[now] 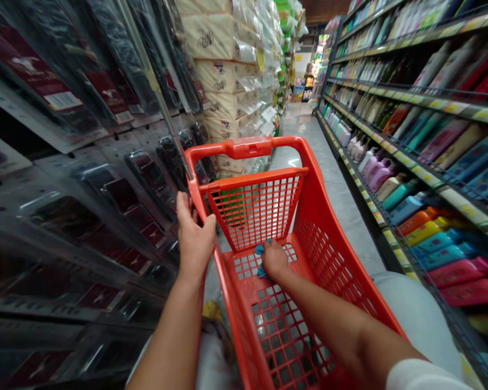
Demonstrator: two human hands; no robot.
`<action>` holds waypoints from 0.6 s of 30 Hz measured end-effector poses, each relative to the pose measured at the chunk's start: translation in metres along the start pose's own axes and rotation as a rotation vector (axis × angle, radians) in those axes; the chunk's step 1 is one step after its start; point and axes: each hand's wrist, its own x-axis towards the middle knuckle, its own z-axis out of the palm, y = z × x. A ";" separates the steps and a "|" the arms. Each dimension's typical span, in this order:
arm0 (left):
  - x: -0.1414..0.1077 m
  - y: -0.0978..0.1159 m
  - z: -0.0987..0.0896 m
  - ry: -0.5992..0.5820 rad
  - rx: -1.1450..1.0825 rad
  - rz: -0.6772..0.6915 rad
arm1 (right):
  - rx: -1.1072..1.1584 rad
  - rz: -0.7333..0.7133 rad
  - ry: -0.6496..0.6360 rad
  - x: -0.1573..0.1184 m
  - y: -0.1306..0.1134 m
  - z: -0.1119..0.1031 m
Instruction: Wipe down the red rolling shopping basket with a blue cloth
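A red plastic shopping cart [329, 216] with grid walls stands right in front of me. My left hand [195, 238] is closed on its left rim, thumb on the inner side and fingers on the outer side. Inside the cart, my right hand [275, 261] reaches down near the back grid panel [256, 208]. Its fingers are closed on a blue cloth [261, 270], which is pressed against the cart's floor. Most of the cloth is hidden under the hand.
Packaged goods hang on a rack [117, 206] close on the left, beside my left hand. Stacked tissue packs [223, 76] stand beyond the cart. Shelves of bottles [423, 168] line the right side. A tiled aisle floor [309, 135] runs ahead between them.
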 end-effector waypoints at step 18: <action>-0.203 0.047 -0.026 -0.153 0.034 -0.190 | 0.028 -0.203 -0.214 -0.072 0.011 -0.007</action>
